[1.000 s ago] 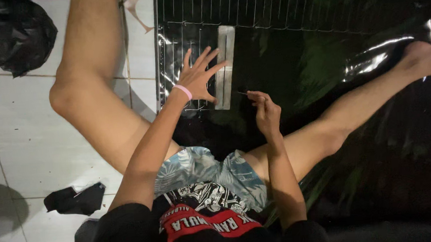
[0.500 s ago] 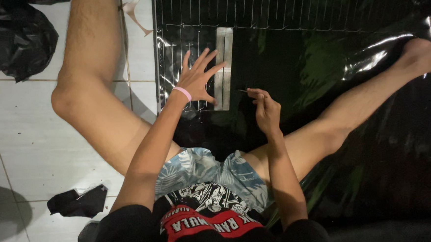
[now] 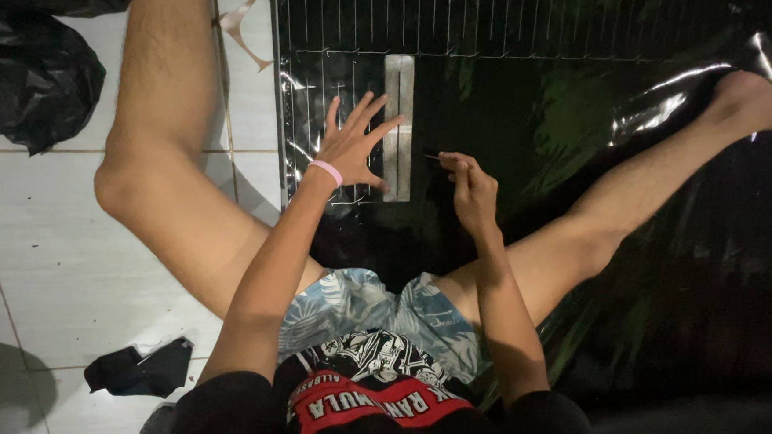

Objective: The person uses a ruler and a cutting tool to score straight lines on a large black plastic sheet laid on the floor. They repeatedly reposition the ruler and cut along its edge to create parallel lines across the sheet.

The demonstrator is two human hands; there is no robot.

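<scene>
Left hand (image 3: 352, 148) pins ruler (image 3: 398, 124); right hand (image 3: 471, 186) beside.

Home floor workspace, pale square ceramic floor tiles (image 3: 44, 252), glossy black plastic sheeting (image 3: 670, 255) spread out, crumpled black plastic bag (image 3: 22, 77), person seated barefoot

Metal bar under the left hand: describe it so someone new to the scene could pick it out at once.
Start at the black sheet spread on the tiled floor, marked with pale lines. Near its left edge, the left hand lies spread, fingertips on a flat silvery bar running lengthwise away from the person. It is the only bright, solid strip there; the right hand holds just a thin dark tool.
</scene>
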